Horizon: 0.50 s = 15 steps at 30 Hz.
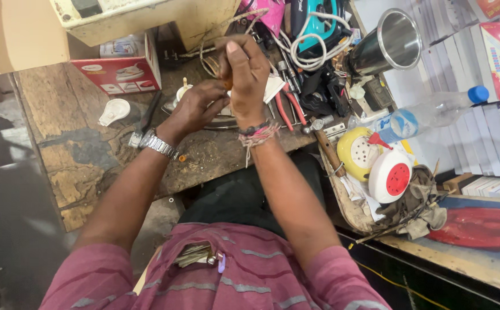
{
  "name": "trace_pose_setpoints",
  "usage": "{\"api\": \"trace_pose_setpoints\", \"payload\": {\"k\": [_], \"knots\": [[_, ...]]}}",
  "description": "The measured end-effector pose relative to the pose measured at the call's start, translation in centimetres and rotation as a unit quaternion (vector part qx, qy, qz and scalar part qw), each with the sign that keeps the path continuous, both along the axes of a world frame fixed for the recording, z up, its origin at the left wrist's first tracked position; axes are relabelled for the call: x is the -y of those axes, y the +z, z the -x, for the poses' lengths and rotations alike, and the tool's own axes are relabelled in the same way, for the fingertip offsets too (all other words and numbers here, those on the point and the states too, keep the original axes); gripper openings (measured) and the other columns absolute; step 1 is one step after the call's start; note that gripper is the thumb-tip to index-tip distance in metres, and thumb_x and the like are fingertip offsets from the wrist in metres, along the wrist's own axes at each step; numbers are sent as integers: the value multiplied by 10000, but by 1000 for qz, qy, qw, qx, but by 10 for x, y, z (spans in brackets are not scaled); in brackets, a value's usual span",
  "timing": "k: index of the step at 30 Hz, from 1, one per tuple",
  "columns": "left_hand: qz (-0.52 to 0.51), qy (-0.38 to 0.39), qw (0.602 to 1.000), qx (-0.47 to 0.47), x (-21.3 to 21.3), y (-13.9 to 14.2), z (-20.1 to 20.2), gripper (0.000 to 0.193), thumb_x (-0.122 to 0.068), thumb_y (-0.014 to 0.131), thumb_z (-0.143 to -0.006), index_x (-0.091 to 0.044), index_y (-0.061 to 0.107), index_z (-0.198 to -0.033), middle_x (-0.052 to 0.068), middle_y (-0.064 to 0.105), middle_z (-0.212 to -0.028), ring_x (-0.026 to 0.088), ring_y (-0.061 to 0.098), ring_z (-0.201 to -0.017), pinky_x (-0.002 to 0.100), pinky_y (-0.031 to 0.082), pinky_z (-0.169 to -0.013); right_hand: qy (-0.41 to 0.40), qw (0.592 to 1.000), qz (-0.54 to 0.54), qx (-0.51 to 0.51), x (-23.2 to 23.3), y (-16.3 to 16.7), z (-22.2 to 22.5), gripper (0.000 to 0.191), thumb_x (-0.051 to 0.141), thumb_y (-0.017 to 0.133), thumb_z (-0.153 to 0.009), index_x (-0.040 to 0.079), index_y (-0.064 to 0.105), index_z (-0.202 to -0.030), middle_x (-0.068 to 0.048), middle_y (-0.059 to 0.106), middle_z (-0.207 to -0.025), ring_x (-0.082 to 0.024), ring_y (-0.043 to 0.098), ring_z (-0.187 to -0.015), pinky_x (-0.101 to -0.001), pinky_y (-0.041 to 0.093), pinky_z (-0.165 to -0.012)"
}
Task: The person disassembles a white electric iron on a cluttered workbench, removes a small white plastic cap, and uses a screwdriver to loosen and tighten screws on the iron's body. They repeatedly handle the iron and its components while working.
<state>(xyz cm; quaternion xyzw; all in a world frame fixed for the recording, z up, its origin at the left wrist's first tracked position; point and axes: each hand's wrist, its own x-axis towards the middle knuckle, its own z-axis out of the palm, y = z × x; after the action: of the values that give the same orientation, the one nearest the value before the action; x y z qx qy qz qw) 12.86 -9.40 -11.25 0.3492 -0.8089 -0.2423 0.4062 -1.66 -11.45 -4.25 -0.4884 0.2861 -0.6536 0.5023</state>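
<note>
A: Nearest first?
B: Maroon striped shirt pocket (195, 254), keys inside, count unclear. Then the worn wooden workbench (83, 155).
A: Hands?
B: Left hand (195, 109), steel watch on the wrist, fingers curled together, tips pinching at something under the other hand. Right hand (247, 74), thread bands on the wrist, raised upright, fingers pressed together around a small orange-brown piece (227, 83). Mostly hidden, can't tell what it is. It sits between both hands, above the bench.
A: Containers?
B: Shallow tray (347, 209) on the right: one yellow round perforated casing (358, 152), one white round casing with red centre (390, 175), rags, wire. One clear plastic bottle with blue cap (427, 115), lying down. One shiny steel tumbler (390, 43), tipped, looks empty.
A: Farther?
B: One pair of red-handled pliers (290, 109), one red carton (121, 72), white cord coil (313, 43).
</note>
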Motion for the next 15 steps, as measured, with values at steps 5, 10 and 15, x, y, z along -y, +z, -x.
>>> {"api": "trace_pose_setpoints", "payload": {"k": [5,10,15], "knots": [[-31,-16,999,30,1,5,-2,136,-108,707,-943,10,694,-1010,182,696,-1060,378,675,-1023,449,543,-882,-28,999,-27,-19,5,-1,1,195,218,664,-1009,37,681,-940,20,537,-599,-56,421,-470,-269,305,-447],[-32,-30,999,0,-2,13,-3,180,-117,699,-964,21,698,-1080,184,688,-1039,372,662,-978,448,533,-844,370,928,-25,-22,32,19,27,432,338,728,-1036,57,613,-728,-12,515,-590,-76,387,-441,-263,287,-438],[-77,-11,996,35,1,9,-2,169,-119,723,-981,20,656,-913,164,667,-926,361,661,-922,441,532,-821,118,987,-43,-96,14,23,15,423,454,675,-1026,63,667,-865,7,569,-669,-90,530,-546,-280,403,-493]]}}
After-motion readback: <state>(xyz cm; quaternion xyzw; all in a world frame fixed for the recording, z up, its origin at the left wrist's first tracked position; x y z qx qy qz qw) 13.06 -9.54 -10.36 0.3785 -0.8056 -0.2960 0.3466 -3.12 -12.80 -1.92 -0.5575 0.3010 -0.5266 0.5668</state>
